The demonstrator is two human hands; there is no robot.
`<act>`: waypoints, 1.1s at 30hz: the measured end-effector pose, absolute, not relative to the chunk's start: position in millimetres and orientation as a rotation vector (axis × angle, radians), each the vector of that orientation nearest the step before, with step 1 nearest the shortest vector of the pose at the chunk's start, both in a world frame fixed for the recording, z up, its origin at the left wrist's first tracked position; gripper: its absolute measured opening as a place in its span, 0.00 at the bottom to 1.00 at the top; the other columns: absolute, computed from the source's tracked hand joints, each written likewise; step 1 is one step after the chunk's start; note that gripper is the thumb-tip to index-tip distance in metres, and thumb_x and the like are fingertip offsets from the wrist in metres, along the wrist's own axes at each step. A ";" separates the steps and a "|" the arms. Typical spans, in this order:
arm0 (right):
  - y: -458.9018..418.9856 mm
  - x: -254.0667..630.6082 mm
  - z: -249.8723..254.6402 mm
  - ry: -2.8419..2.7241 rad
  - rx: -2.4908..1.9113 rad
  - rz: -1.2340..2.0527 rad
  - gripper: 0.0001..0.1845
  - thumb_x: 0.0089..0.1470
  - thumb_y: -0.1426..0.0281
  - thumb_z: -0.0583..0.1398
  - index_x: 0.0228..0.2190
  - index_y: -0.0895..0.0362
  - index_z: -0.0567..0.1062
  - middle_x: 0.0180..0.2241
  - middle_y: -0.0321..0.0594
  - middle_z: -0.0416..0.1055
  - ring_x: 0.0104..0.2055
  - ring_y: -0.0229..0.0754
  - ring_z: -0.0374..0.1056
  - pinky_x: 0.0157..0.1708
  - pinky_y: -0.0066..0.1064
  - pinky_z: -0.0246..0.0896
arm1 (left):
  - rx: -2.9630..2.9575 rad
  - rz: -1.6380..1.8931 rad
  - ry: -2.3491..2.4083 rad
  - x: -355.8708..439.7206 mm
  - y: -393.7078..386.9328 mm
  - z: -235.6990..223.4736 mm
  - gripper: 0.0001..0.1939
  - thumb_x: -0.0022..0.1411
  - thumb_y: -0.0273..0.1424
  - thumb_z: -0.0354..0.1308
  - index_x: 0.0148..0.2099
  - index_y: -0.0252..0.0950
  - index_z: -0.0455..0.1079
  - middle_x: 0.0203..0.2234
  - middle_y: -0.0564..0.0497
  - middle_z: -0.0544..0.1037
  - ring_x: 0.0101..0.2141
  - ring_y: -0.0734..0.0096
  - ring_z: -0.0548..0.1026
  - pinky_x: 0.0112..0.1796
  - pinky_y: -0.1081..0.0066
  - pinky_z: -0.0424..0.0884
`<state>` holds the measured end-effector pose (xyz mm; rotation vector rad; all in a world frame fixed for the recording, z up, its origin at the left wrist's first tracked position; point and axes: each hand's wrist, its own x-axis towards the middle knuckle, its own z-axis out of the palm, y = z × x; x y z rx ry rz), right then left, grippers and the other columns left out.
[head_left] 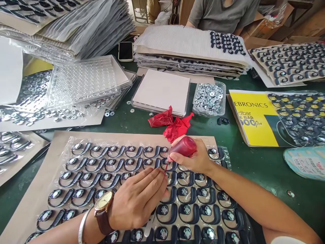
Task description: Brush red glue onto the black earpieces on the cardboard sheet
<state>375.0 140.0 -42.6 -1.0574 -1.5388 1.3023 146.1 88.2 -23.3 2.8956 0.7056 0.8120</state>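
My right hand [195,159] grips a small red squeeze bottle [183,147], its thin red nozzle pointing down at the parts below. My left hand [139,200], with a brown-strapped watch and a metal bangle at the wrist, lies fingers together on a clear blister tray [83,169]; the fingertips meet the nozzle tip, and what they pinch is hidden. The tray holds rows of black curved hook parts [188,210] with round metal discs, and rests on brown cardboard [40,189].
Crumpled red cloth [172,123] lies beyond the tray. A clear box of metal washers [209,98], a white pad [161,89], a phone [126,51], a yellow carton [254,118], stacked trays [83,79] and filled part sheets [291,62] crowd the green table [266,162]. Another person [223,13] sits opposite.
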 end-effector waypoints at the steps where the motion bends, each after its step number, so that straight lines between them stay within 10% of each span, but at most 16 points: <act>1: 139.7 375.5 -43.2 -1.544 -1.056 1.295 0.11 0.51 0.63 0.68 0.32 0.57 0.76 0.26 0.41 0.77 0.27 0.42 0.73 0.29 0.33 0.71 | 2.899 0.809 0.705 146.0 88.0 -23.3 0.14 0.69 0.26 0.52 0.51 0.25 0.73 0.45 0.42 0.80 0.48 0.60 0.78 0.56 0.58 0.72; 33: 142.9 374.0 -35.7 -1.530 -1.209 1.157 0.16 0.54 0.58 0.65 0.24 0.57 0.77 0.23 0.39 0.75 0.26 0.40 0.70 0.30 0.33 0.69 | 2.914 0.718 0.649 147.2 96.5 -11.2 0.13 0.66 0.27 0.57 0.49 0.24 0.74 0.43 0.41 0.81 0.45 0.57 0.80 0.48 0.59 0.79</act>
